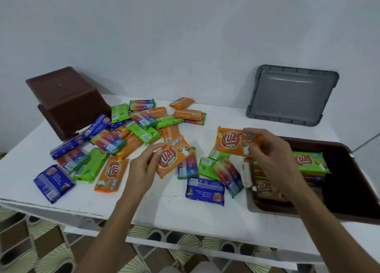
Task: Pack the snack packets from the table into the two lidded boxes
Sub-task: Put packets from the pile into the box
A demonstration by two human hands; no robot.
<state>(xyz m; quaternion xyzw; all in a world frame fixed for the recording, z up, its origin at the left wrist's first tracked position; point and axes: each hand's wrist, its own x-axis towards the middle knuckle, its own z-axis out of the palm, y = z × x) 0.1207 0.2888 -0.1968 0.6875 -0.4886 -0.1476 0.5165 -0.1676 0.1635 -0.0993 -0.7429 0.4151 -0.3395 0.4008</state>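
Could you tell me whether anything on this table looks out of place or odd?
The second brown box at far left lies tipped over, bottom up, so nothing can go in. The grey lid leans against the wall.

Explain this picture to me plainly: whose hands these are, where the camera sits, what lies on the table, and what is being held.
There is no machine here. A person wears a camera on the head, looking down at their own two bare hands. The left hand grips an orange snack packet low over the white table. The right hand holds up another orange packet. Loose packets in orange, green and blue lie scattered. A brown box at right is partly filled. Another brown box rests upside down at left. A grey lid leans on the wall.
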